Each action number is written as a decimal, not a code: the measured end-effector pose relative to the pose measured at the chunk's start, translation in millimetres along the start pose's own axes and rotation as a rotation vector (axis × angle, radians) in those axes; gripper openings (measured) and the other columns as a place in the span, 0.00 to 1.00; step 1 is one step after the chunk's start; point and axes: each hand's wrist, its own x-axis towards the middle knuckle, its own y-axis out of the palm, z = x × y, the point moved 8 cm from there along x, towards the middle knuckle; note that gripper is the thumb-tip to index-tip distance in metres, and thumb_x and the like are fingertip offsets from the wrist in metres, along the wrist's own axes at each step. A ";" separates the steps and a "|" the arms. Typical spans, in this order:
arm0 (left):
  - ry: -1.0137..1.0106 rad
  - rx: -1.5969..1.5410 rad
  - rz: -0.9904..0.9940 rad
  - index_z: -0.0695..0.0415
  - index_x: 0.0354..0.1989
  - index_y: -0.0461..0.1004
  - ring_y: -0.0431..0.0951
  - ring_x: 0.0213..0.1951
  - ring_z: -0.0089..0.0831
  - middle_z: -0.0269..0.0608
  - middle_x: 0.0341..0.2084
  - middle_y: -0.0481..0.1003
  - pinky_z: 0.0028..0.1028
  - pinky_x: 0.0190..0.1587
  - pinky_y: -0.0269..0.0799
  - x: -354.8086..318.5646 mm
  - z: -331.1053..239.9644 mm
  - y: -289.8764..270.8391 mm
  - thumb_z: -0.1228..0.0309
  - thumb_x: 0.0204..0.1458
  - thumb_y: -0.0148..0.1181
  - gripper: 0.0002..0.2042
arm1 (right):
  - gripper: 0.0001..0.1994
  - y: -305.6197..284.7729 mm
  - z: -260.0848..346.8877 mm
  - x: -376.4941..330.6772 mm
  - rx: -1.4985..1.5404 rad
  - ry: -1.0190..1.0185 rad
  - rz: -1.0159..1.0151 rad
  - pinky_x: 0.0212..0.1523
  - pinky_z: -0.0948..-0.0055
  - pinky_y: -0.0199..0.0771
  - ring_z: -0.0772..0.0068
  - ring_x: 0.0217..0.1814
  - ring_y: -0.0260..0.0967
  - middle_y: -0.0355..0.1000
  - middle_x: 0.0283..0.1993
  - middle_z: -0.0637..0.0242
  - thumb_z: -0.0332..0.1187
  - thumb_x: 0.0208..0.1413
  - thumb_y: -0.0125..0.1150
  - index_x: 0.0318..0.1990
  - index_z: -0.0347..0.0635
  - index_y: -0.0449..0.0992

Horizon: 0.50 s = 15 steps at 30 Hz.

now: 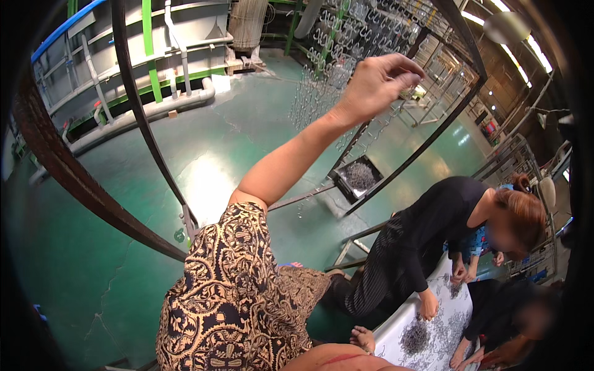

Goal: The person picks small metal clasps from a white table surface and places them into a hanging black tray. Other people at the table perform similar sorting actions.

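My left hand is raised at the end of an outstretched arm, in front of hanging chains of metal hooks. Its thumb and fingers come together in a pinch; what they hold, if anything, is too small to name. At the lower edge, what looks like my right hand is low beside a white-topped table. Its fingers curl inward, and their contents are hidden. On that table lies a heap of small dark metal pieces, with more scattered around it.
A black crate of small metal pieces stands below the hooks. Dark metal frame bars surround me. A person in black works at the table, with others beyond. Pipes run along the tank wall at far left.
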 end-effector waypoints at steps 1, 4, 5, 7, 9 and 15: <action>0.010 0.067 -0.030 0.61 0.42 0.79 0.78 0.35 0.19 0.35 0.33 0.80 0.20 0.39 0.74 8.3 4.9 -10.2 0.73 0.57 0.61 0.08 | 0.19 0.8 -1.7 0.7 -0.008 0.014 -0.002 0.34 0.68 0.80 0.67 0.31 0.75 0.77 0.39 0.62 0.31 0.55 0.65 0.55 0.38 0.73; 0.111 0.218 -0.118 0.61 0.42 0.80 0.76 0.33 0.17 0.34 0.33 0.80 0.20 0.37 0.73 40.5 13.1 -37.5 0.71 0.56 0.61 0.09 | 0.18 1.0 9.1 -3.5 -0.007 -0.125 -0.037 0.33 0.71 0.71 0.72 0.28 0.69 0.74 0.35 0.67 0.30 0.55 0.64 0.54 0.38 0.73; 0.072 0.209 -0.143 0.61 0.42 0.80 0.77 0.34 0.18 0.35 0.33 0.81 0.20 0.38 0.73 52.0 21.1 -47.0 0.71 0.56 0.61 0.09 | 0.20 3.5 3.7 -9.7 0.068 -0.109 -0.035 0.25 0.75 0.63 0.77 0.23 0.63 0.71 0.29 0.70 0.32 0.55 0.63 0.55 0.40 0.72; 0.063 0.248 -0.214 0.62 0.42 0.80 0.79 0.36 0.20 0.38 0.34 0.81 0.21 0.39 0.73 72.8 30.1 -64.3 0.70 0.56 0.62 0.10 | 0.21 14.5 -2.1 -17.1 0.304 -0.106 -0.010 0.17 0.80 0.54 0.84 0.18 0.55 0.64 0.21 0.76 0.31 0.54 0.62 0.56 0.41 0.71; 0.095 0.346 -0.317 0.62 0.40 0.81 0.80 0.33 0.25 0.41 0.31 0.82 0.24 0.38 0.75 92.0 33.3 -80.0 0.69 0.53 0.63 0.10 | 0.20 15.3 -5.7 -17.8 0.258 -0.099 -0.042 0.17 0.81 0.53 0.84 0.18 0.55 0.64 0.21 0.77 0.31 0.54 0.62 0.55 0.42 0.72; 0.130 0.522 -0.472 0.59 0.36 0.82 0.82 0.33 0.37 0.45 0.28 0.82 0.31 0.40 0.76 143.0 48.4 -104.9 0.66 0.49 0.65 0.10 | 0.18 12.1 -18.9 4.4 0.300 -0.119 -0.037 0.17 0.81 0.57 0.83 0.19 0.58 0.65 0.22 0.75 0.32 0.54 0.63 0.53 0.43 0.73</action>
